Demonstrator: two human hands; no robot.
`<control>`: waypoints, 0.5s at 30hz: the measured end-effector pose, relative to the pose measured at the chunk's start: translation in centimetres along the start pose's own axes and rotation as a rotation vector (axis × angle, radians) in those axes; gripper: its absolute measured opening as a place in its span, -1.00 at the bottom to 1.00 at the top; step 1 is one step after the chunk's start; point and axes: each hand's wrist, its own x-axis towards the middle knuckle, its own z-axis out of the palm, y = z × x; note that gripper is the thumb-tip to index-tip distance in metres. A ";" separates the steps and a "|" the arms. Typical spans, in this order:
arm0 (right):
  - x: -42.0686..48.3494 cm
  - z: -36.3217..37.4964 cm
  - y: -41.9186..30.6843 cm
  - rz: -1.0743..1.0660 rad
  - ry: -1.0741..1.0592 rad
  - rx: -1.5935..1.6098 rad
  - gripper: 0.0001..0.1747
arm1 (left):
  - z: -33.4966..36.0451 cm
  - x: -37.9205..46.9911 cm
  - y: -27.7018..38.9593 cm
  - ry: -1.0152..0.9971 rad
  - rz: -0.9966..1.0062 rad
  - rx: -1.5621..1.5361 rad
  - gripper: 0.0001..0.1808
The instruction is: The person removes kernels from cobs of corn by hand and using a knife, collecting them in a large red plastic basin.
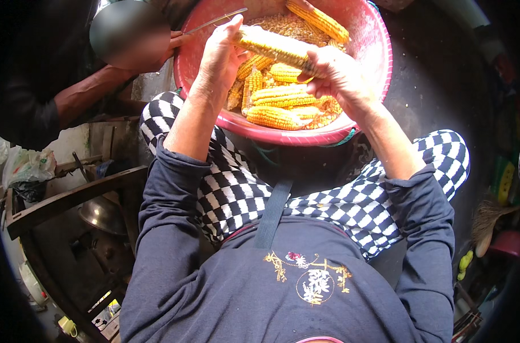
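Above a red plastic basin (285, 137), an ear of corn (273, 45) is held slantwise between my two hands. My left hand (223, 49) grips its upper left end, thumb up. Around the lower right end are the fingers of my right hand (339, 75). Strong light washes out part of its kernels. Below it in the basin lie several yellow ears of corn (281, 96) on loose kernels (273, 21). Another ear (320, 21) slants at the basin's far side, its upper end partly covered by what looks like fingers.
At the left, another person's hand (176, 43) holds a thin metal strip or blade (217, 20) over the basin rim. A wooden frame (75, 201) and a metal bowl (103, 214) stand at my left. A broom (489, 218) and a red container (508, 243) are at right.
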 end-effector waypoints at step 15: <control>-0.7 3.5 3.0 -0.220 -0.173 -0.659 -0.61 | -0.2 1.1 -0.5 0.103 -0.030 -0.195 -0.76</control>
